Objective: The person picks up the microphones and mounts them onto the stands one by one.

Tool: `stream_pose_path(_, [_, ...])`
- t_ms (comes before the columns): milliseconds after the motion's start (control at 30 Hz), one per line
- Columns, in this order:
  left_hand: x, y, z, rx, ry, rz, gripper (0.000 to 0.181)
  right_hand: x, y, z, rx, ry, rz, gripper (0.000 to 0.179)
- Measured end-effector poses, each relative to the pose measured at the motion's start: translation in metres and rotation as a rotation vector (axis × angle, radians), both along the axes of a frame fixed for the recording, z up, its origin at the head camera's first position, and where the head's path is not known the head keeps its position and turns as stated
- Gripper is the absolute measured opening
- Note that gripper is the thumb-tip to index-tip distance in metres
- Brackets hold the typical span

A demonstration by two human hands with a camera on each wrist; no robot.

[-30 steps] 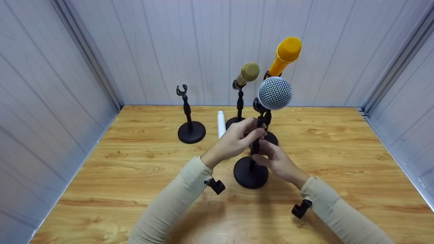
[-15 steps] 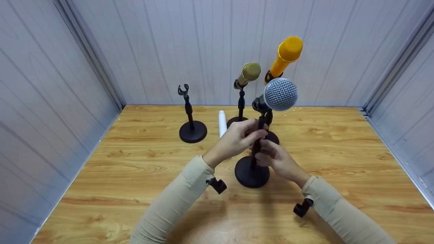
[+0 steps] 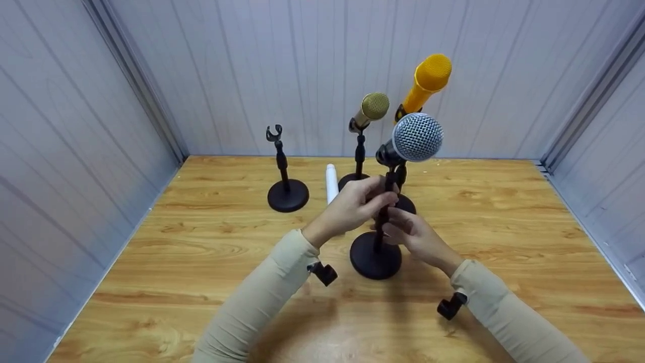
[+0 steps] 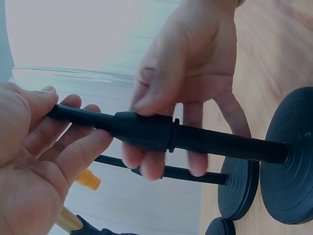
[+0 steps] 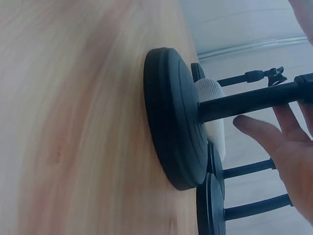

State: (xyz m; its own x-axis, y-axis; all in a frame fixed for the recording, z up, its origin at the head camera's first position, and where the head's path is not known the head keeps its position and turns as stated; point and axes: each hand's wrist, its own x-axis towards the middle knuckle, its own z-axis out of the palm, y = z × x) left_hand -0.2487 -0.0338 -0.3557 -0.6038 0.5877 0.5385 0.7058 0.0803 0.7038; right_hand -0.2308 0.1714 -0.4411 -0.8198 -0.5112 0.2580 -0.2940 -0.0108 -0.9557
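Observation:
A black microphone stand stands upright on its round base, holding a microphone with a silver mesh head tilted in its clip. My left hand pinches the thin upper pole just below the clip. Lower down, my right hand has its thumb and fingers around the thick collar, seen best in the left wrist view. In the right wrist view, the right thumb lies beside the lower pole, above the base.
Behind are stands with a gold microphone and a yellow microphone. An unoccupied stand with an open clip is at left. A white microphone lies on the wooden table, partly behind the left hand. Pale panels enclose the table.
The silver-headed microphone has swung slightly to the right over its base, mostly in the first half second. Both hands have stayed on the stand, with only small finger shifts.

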Motion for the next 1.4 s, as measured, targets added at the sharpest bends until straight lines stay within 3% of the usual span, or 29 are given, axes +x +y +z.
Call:
stream_pose_path(167, [-0.0018,-0.0009,-0.0037,-0.001,0.016,0.0,0.014,-0.0007,-0.0008,-0.0011,-0.019,0.016,0.029,0.038])
stream_pose_path(400, [-0.0027,-0.0005,-0.0076,-0.004,0.053,0.009,0.016,-0.0024,-0.0022,-0.0021,-0.016,0.004,-0.001,0.036])
stream_pose_path(967, [-0.001,-0.0024,-0.0079,0.022,0.091,0.01,0.017,-0.0045,-0.0068,-0.0001,-0.013,0.016,-0.009,0.032])
stream_pose_path(1400, [0.0004,-0.0033,-0.0047,0.016,0.003,-0.033,0.013,-0.0034,-0.0039,0.0059,0.037,-0.014,-0.04,0.037])
